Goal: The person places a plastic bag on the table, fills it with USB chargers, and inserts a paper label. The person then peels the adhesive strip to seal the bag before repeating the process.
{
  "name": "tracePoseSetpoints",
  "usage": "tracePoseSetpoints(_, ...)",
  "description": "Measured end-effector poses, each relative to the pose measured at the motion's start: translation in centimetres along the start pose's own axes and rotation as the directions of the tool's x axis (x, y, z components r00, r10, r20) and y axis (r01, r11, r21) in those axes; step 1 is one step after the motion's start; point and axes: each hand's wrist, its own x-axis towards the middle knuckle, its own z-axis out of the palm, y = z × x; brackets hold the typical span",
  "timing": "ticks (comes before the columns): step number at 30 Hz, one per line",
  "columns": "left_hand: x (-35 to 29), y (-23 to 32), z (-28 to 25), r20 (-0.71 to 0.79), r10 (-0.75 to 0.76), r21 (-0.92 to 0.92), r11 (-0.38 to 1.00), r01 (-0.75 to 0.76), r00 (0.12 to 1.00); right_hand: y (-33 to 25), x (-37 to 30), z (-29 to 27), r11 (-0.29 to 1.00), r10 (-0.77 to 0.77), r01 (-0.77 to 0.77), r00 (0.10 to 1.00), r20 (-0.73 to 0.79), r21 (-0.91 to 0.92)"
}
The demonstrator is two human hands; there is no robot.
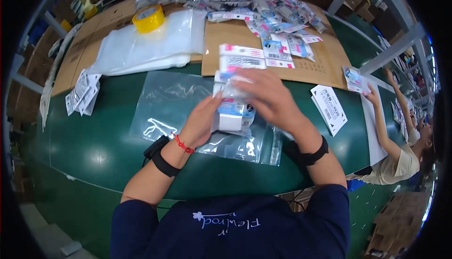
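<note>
Packets, pink-blue labels, hands on them, printed cards

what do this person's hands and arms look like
No gloves. The left hand has a red bracelet and, above it, a black strap with a dark module. Above the right hand is a wide black band. The short sleeves are navy.
</note>
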Motion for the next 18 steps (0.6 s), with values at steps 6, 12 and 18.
tracePoseSetpoints(6, -0.4, 1.5, 0.5, 0.076, 0.022, -0.191, 0.982, -0.007, 0.997, -3.6, 0.3, 2.0, 0.995, 0.093, -0.089, 0.987, 0.133, -0.039)
tracePoseSetpoints(12, -0.7, 0.6, 0.2, 0.014, 0.08, 0.035, 0.996, -0.081, 0.997, -4.9, -0.4, 1.9, 0.992, 0.128, -0.128, 0.971, 0.202, -0.013)
tracePoseSetpoints(18, -0.6, 0.9, 0.5, 0.055, 0.142, 0.02, 0.989, -0.144, 0.988, -1.6, -0.8, 2.7, 0.59, 0.646, -0.328, 0.74, -0.188, 0.738)
